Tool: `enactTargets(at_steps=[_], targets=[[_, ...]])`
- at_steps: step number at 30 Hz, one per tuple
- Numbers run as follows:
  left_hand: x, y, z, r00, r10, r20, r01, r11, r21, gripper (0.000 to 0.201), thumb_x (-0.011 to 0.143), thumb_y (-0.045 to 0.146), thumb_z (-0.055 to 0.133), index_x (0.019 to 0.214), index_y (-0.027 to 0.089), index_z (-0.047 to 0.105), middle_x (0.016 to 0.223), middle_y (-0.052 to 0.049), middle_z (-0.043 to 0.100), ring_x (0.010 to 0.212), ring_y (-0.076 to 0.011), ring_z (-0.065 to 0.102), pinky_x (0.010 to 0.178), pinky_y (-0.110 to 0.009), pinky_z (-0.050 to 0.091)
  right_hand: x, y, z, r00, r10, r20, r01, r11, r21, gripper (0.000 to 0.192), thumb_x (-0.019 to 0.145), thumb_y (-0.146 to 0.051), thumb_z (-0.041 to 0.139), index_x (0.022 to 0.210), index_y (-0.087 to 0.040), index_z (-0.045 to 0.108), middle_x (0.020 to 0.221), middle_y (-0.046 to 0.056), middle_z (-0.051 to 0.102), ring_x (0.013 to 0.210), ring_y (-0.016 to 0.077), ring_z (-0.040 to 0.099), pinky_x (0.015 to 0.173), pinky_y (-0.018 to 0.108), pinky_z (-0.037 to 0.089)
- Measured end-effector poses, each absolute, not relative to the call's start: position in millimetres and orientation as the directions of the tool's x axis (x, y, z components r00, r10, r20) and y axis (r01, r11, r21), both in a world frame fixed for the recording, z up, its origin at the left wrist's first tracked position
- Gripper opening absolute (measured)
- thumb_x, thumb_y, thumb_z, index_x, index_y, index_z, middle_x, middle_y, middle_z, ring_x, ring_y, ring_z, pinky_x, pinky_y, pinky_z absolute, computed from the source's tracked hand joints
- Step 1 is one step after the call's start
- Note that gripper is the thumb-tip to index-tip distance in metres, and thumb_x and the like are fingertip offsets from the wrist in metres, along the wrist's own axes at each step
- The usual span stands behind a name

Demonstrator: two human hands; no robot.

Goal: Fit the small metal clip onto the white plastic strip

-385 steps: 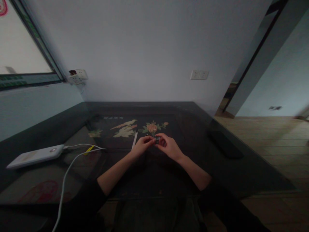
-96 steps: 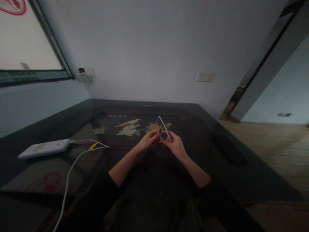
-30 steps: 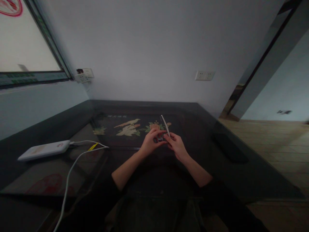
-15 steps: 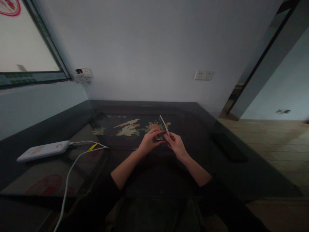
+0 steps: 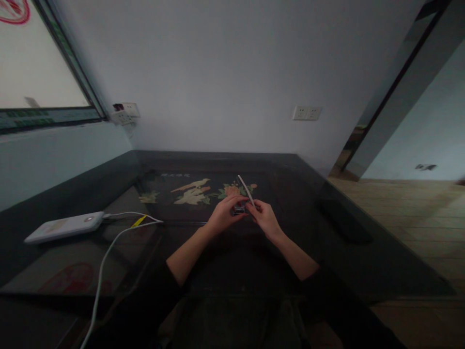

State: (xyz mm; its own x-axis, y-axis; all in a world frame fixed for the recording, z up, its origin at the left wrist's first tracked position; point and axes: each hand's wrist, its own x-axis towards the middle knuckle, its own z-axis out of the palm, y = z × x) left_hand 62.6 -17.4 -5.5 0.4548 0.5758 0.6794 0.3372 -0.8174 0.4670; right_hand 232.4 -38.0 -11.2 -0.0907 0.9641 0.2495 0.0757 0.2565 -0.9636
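My left hand [image 5: 227, 213] is closed, thumb and fingers curved round a small shiny dark object [image 5: 239, 210] whose kind I cannot make out. Close beside it, my right hand [image 5: 267, 218] pinches the lower end of a thin pale strip [image 5: 246, 187]. The strip slants up and to the left, its free end above the tabletop. The fingertips of both hands nearly meet at the small object, and the right ones partly hide it. I cannot tell whether strip and object touch.
A white power bank [image 5: 65, 228] with a white cable [image 5: 100, 271] lies on the left of the dark glossy table [image 5: 283, 276]. A black flat object [image 5: 345, 223] rests at the right. Behind stands a wall with a socket [image 5: 307, 113].
The strip's upper end has shifted slightly to the left. The small object shows a little more between my left thumb and fingers. Both arms stay in nearly the same place.
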Motion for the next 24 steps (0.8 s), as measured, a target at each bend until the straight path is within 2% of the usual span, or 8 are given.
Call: enactTargets(at_steps=[8, 11, 13, 16, 18, 21, 24], targets=[[63.0, -19.9, -2.8, 0.456, 0.567, 0.687, 0.327, -0.824, 0.463, 0.041, 0.078, 0.021, 0.066, 0.118, 0.021, 0.06, 0.114, -0.01, 0.064, 0.095, -0.0182, 0.061, 0.078, -0.032, 0.052, 232.0, -39.0, -9.4, -0.09, 0.962, 0.258, 0.078, 0.265, -0.961, 0.039, 0.077, -0.052, 0.062, 0.083, -0.014, 0.062, 0.053, -0.005, 0.045, 0.043, 0.0071, 0.036, 0.04, 0.021, 0.024], [64.5, -21.9, -0.3, 0.439, 0.62, 0.651, 0.302, -0.784, 0.543, 0.039, 0.075, 0.022, 0.069, 0.114, 0.021, 0.063, 0.11, -0.01, 0.066, 0.091, -0.0181, 0.061, 0.077, -0.031, 0.051, 232.0, -39.4, -9.6, -0.094, 0.964, 0.25, 0.068, 0.257, -0.964, 0.04, 0.076, -0.053, 0.062, 0.083, -0.014, 0.063, 0.052, -0.005, 0.044, 0.042, 0.0068, 0.035, 0.04, 0.021, 0.023], [65.6, -21.8, 1.2, 0.393, 0.689, 0.608, 0.253, -0.717, 0.649, 0.038, 0.072, 0.024, 0.072, 0.11, 0.02, 0.066, 0.106, -0.01, 0.068, 0.086, -0.0178, 0.061, 0.072, -0.029, 0.05, 232.0, -40.2, -8.2, -0.092, 0.968, 0.232, 0.043, 0.237, -0.971, 0.04, 0.076, -0.054, 0.062, 0.081, -0.015, 0.062, 0.052, -0.006, 0.043, 0.042, 0.0062, 0.033, 0.039, 0.02, 0.022], [65.6, -18.0, 2.9, 0.274, 0.832, 0.482, 0.058, -0.514, 0.856, 0.04, 0.067, 0.025, 0.076, 0.106, 0.018, 0.068, 0.106, -0.011, 0.069, 0.084, -0.0172, 0.061, 0.07, -0.027, 0.048, 232.2, -42.3, -3.1, -0.073, 0.976, 0.203, -0.032, 0.202, -0.979, 0.04, 0.078, -0.055, 0.06, 0.082, -0.016, 0.061, 0.053, -0.007, 0.035, 0.042, 0.0052, 0.028, 0.039, 0.019, 0.019], [63.6, -14.2, 4.0, 0.235, 0.904, 0.357, -0.153, -0.329, 0.932, 0.04, 0.066, 0.027, 0.077, 0.104, 0.017, 0.069, 0.107, -0.01, 0.069, 0.085, -0.0163, 0.062, 0.071, -0.026, 0.048, 232.2, -44.0, 1.2, -0.077, 0.975, 0.209, -0.085, 0.203, -0.976, 0.039, 0.081, -0.055, 0.057, 0.089, -0.016, 0.061, 0.054, -0.008, 0.031, 0.043, 0.0051, 0.024, 0.038, 0.019, 0.017], [58.9, -10.5, 6.3, 0.277, 0.938, 0.209, -0.422, -0.077, 0.903, 0.04, 0.066, 0.029, 0.078, 0.104, 0.017, 0.071, 0.105, -0.01, 0.069, 0.081, -0.0129, 0.062, 0.068, -0.022, 0.047, 231.2, -47.5, 5.8, -0.117, 0.96, 0.256, -0.129, 0.241, -0.962, 0.039, 0.084, -0.052, 0.055, 0.104, -0.018, 0.057, 0.055, -0.009, 0.031, 0.043, 0.0056, 0.023, 0.038, 0.018, 0.017], [55.3, -10.4, 10.0, 0.314, 0.929, 0.195, -0.584, 0.028, 0.811, 0.041, 0.066, 0.029, 0.079, 0.104, 0.018, 0.071, 0.108, -0.009, 0.068, 0.079, -0.01, 0.06, 0.066, -0.018, 0.048, 228.8, -51.7, 6.8, -0.185, 0.939, 0.29, -0.122, 0.271, -0.955, 0.038, 0.085, -0.051, 0.054, 0.109, -0.02, 0.052, 0.057, -0.009, 0.036, 0.044, 0.0056, 0.027, 0.038, 0.017, 0.019]])
